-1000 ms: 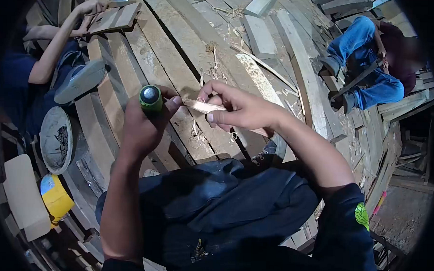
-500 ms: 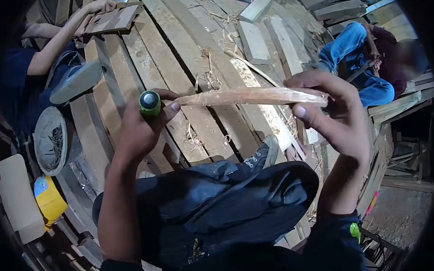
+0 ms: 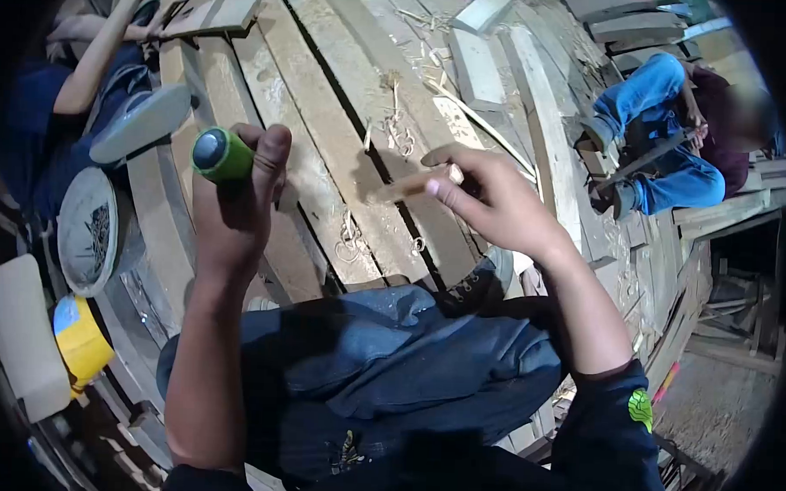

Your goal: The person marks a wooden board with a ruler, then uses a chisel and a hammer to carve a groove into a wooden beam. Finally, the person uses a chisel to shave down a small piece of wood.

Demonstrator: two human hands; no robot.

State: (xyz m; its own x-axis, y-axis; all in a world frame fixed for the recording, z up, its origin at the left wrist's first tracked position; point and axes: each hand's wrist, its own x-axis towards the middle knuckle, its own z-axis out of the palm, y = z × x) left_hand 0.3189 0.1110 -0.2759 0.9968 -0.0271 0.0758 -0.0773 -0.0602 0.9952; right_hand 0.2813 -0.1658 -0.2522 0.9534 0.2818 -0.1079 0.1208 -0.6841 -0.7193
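Observation:
My left hand (image 3: 234,223) is wrapped round a tool with a green handle (image 3: 231,160). The handle's dark round end faces up at me, and the rest of the tool is hidden. To the right, my right hand (image 3: 503,202) pinches a carved wooden piece (image 3: 408,188) by its end between thumb and fingers. The piece now points away from me, tilted down toward the planks, so it looks short and its far end is blurred. It is apart from my left hand. Both hands are above my lap.
Wooden planks (image 3: 281,94) with dark gaps and curled shavings (image 3: 350,244) lie below. A bowl of nails (image 3: 85,256) and a yellow container (image 3: 85,343) stand at left. One person (image 3: 78,87) sits at upper left with a board (image 3: 215,14); another (image 3: 717,127) sits at upper right holding a blade.
The wooden piece has left my left fingers and swung down, its far end turned away from me. My right hand has moved left, and my left hand slightly left and up with the green-handled tool.

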